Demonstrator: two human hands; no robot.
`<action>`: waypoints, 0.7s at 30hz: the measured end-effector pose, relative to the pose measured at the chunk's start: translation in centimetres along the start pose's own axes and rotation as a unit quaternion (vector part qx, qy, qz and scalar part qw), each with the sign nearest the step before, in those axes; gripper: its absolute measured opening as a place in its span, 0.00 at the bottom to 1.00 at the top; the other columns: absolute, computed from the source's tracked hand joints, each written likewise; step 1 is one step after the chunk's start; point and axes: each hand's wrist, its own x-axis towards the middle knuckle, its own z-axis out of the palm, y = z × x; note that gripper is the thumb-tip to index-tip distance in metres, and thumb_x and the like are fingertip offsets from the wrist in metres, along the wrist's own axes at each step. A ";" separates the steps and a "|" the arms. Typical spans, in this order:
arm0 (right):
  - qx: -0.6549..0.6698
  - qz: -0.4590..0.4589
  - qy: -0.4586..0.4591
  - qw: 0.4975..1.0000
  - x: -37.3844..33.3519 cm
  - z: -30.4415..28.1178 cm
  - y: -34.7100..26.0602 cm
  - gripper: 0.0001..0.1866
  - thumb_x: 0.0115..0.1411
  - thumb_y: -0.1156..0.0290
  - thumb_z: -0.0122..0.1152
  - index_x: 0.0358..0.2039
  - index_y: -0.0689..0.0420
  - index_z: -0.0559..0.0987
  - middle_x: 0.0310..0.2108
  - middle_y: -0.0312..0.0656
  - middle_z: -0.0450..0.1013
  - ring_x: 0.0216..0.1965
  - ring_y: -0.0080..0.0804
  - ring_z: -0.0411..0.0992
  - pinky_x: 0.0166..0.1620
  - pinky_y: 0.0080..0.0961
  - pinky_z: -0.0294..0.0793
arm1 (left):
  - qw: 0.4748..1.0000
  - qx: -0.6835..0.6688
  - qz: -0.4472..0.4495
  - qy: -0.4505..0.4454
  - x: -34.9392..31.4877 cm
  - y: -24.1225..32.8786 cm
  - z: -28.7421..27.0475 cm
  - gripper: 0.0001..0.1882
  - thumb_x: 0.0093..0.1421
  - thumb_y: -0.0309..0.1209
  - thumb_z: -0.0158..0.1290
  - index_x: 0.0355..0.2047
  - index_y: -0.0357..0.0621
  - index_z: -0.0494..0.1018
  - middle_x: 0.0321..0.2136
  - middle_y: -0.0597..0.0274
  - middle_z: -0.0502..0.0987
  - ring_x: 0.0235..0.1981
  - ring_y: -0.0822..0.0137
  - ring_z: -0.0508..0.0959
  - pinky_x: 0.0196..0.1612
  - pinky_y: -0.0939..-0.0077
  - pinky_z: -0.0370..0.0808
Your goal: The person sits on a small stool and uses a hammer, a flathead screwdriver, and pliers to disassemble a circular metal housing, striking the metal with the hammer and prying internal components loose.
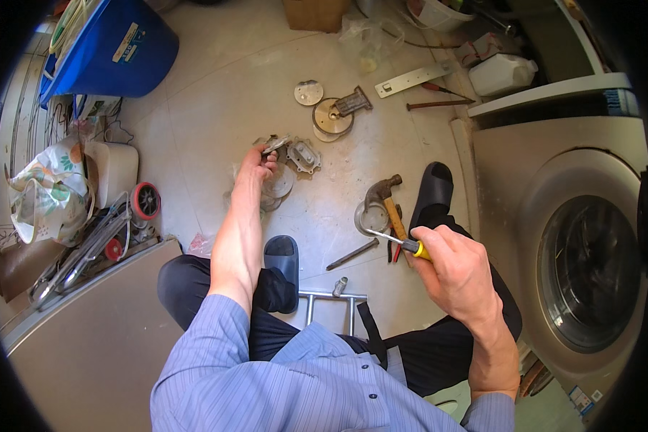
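Note:
My right hand [453,270] is closed around a screwdriver [418,249] with a yellow and black handle, its thin shaft pointing left. Beneath the shaft lie a hammer [394,216] with a wooden handle and a round metal part [373,217]. Farther off on the left, my left hand [261,161] pinches a small grey metal piece [275,144]; its exact kind is unclear. Right beside that hand sits a grey cast-metal housing [304,155]. Round metal discs [279,181] lie just below it, partly hidden by my forearm.
A brass-coloured wheel [331,115], another disc [309,93] and a metal strip [414,79] lie farther out. A steel rod [353,255] rests nearer me. On the right stands a washing machine [522,144]; to the left are a blue tub [133,54] and a folded cart [86,248].

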 end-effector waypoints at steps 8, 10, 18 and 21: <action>-0.006 0.001 -0.011 1.000 -0.1 -0.1 -0.1 0.18 0.49 0.77 0.72 0.41 0.59 0.76 0.25 0.42 0.69 0.27 0.41 0.74 0.29 0.35 0.73 | 0.644 0.463 0.560 0.241 -3.5 -1.1 2.5 0.12 0.56 0.35 0.55 0.32 0.37 0.77 0.23 0.45 0.79 0.23 0.48 0.77 0.28 0.55 0.73; 0.000 0.000 -0.013 1.000 -0.3 -0.1 0.0 0.18 0.49 0.77 0.72 0.41 0.59 0.77 0.25 0.42 0.69 0.27 0.41 0.73 0.29 0.35 0.73 | 0.617 0.513 0.557 0.216 -4.6 -1.8 3.3 0.12 0.54 0.34 0.56 0.35 0.37 0.77 0.26 0.40 0.78 0.30 0.39 0.76 0.38 0.52 0.73; 0.006 -0.004 -0.006 1.000 -0.7 -0.1 0.2 0.18 0.48 0.76 0.72 0.41 0.60 0.77 0.25 0.41 0.68 0.26 0.39 0.73 0.27 0.34 0.72 | 0.638 0.491 0.551 0.221 -3.3 -4.1 1.1 0.14 0.57 0.36 0.60 0.34 0.36 0.76 0.29 0.40 0.78 0.31 0.40 0.77 0.36 0.53 0.72; 0.010 -0.001 -0.008 1.000 -0.9 0.2 0.3 0.18 0.48 0.76 0.72 0.40 0.60 0.77 0.25 0.41 0.67 0.25 0.39 0.72 0.27 0.34 0.72 | 0.656 0.469 0.548 0.223 -2.7 -4.9 1.0 0.13 0.57 0.35 0.61 0.35 0.37 0.76 0.30 0.41 0.79 0.33 0.41 0.78 0.38 0.53 0.73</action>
